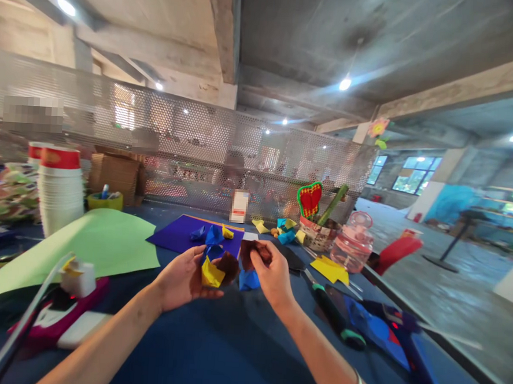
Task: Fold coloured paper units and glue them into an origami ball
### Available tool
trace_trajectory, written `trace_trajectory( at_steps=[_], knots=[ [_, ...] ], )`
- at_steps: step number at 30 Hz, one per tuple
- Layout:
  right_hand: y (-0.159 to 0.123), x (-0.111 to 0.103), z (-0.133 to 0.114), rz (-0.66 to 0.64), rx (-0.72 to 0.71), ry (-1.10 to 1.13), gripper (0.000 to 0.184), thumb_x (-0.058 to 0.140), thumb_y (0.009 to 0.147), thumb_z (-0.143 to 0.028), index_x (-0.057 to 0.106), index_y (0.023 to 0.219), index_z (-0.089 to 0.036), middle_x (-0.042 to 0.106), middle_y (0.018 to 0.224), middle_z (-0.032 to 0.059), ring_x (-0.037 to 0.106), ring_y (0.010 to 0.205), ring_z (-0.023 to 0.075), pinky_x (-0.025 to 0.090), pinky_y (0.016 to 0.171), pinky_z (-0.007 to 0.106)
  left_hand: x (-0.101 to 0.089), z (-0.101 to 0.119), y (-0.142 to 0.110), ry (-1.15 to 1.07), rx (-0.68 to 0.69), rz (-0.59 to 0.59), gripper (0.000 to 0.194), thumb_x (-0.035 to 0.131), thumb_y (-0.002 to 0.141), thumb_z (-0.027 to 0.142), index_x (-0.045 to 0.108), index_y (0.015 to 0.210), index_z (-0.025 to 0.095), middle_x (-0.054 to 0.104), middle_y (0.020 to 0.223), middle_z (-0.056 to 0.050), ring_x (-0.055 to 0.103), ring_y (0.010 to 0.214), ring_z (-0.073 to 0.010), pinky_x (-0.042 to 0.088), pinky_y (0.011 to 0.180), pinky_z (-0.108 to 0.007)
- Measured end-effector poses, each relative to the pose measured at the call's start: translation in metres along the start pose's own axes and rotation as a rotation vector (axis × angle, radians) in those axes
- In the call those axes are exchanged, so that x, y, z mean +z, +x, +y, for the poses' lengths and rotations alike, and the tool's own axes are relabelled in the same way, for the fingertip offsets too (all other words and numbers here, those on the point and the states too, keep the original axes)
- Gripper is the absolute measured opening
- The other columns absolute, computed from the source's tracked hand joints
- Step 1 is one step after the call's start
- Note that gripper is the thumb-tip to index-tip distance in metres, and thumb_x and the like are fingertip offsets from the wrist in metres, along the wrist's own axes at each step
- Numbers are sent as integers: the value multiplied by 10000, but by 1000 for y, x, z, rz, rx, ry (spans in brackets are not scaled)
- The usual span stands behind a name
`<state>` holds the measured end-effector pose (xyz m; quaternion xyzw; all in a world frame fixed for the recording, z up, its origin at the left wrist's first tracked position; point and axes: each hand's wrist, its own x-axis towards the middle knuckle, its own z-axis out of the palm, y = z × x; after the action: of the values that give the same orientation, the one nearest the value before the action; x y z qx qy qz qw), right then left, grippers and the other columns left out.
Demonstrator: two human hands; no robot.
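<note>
My left hand (179,277) is turned palm up and cupped around a cluster of folded paper. A yellow folded piece (212,273), a brown piece (229,265) and some blue show in it; whether they are joined I cannot tell. Close on the right, my right hand (274,272) pinches a dark brown paper piece (246,250) between thumb and fingers. A blue folded paper piece (249,281) shows just below that hand. Behind my hands, blue paper sheets (169,236) bear several small blue folds (214,234) and a yellow one (227,232).
Stacked paper cups (60,194), a green sheet (118,238) and a power strip (53,316) are at left. On the right lie a green-black handled tool (338,316) and a blue glue gun (410,340), near a pink bottle (352,244) and a basket (317,235). Perforated metal screen (190,136) behind.
</note>
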<state>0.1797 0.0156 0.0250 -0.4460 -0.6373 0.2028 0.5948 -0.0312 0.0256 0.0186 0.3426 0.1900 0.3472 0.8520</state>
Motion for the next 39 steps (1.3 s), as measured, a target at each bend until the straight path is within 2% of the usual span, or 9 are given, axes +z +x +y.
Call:
trace_trajectory(
  at_steps=[6, 10, 13, 16, 21, 26, 29, 34, 39],
  knots=[
    [7, -3, 12, 57, 23, 89, 232, 615, 794, -356, 620, 937, -173, 690, 937, 71, 645, 879, 209, 519, 790, 314, -1, -5, 1, 92, -48, 70, 536, 398, 888, 562, 583, 1167, 143, 716, 958, -126, 702, 709, -272, 499, 423, -260],
    [4, 0, 7, -46, 102, 197, 272, 544, 848, -390, 595, 1021, -186, 691, 890, 58, 660, 662, 184, 535, 531, 276, -6, -6, 0, 57, -90, 98, 665, 388, 842, 659, 591, 1149, 106, 718, 946, -150, 673, 544, -233, 434, 335, -239],
    [1, 2, 5, -110, 142, 269, 286, 535, 861, -391, 565, 1063, -191, 683, 852, 43, 639, 571, 164, 514, 451, 258, -7, -5, 0, 14, -140, 108, 711, 414, 802, 692, 574, 1158, 97, 710, 979, -171, 699, 632, -289, 493, 384, -279],
    [-1, 4, 9, -122, 119, 231, 269, 522, 872, -362, 541, 1087, -200, 680, 852, 36, 617, 536, 143, 503, 447, 244, -4, -5, 0, -49, -128, 155, 657, 438, 820, 641, 553, 1177, 101, 713, 979, -159, 700, 823, -335, 586, 579, -397],
    [-4, 5, 14, -127, 104, 140, 223, 530, 861, -302, 522, 1069, -222, 654, 805, 13, 617, 557, 140, 462, 434, 216, 6, -7, 2, -105, -71, 150, 479, 393, 895, 455, 538, 1182, 99, 710, 982, -169, 681, 916, -329, 507, 855, -573],
    [-6, 9, 21, -82, 75, 68, 189, 519, 852, -301, 559, 1017, -217, 635, 734, -2, 615, 570, 154, 478, 464, 241, 7, -8, 4, -102, 84, 162, 326, 354, 926, 279, 581, 1090, 111, 707, 1019, -150, 670, 961, -296, 452, 949, -564],
    [-6, 10, 26, -34, 39, 28, 198, 535, 833, -294, 597, 1000, -208, 655, 749, 13, 637, 666, 178, 517, 563, 271, 7, -6, 4, -127, 154, 183, 297, 402, 933, 306, 593, 1091, 142, 712, 1019, -113, 665, 970, -281, 449, 962, -535],
    [-7, 10, 26, -9, 1, 12, 192, 544, 829, -287, 624, 986, -210, 686, 856, 44, 649, 829, 203, 533, 723, 311, 9, -4, 2, -165, 127, 208, 315, 468, 911, 401, 622, 1048, 163, 727, 936, -90, 684, 856, -252, 504, 859, -449],
    [-8, 11, 20, -4, -73, -45, 175, 536, 838, -262, 629, 975, -205, 689, 922, 62, 636, 925, 211, 517, 816, 325, 9, -7, 3, -156, 75, 174, 316, 463, 909, 422, 626, 1028, 179, 728, 938, -95, 678, 889, -269, 484, 875, -489]
  ],
)
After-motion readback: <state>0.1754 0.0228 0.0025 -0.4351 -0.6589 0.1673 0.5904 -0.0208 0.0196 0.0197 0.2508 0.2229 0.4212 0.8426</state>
